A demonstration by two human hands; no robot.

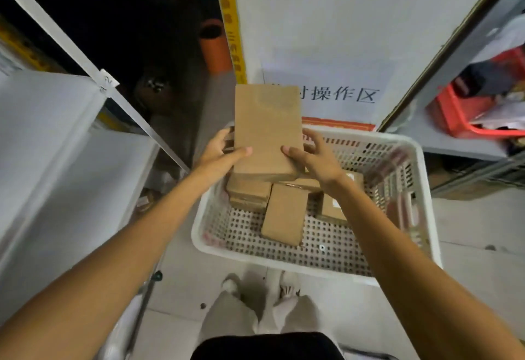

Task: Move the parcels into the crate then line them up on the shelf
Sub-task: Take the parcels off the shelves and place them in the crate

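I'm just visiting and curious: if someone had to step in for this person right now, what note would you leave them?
Hands: left hand and right hand each grip a side of one brown parcel, thumbs on its top face, above the far-left part of the white crate.
Things: several more parcels lie in the crate, some stacked.
Done: some parcels are in the crate.
Left: whether the held parcel is going in or coming out cannot be told. None show on the white shelf at left, so lining up probably remains.
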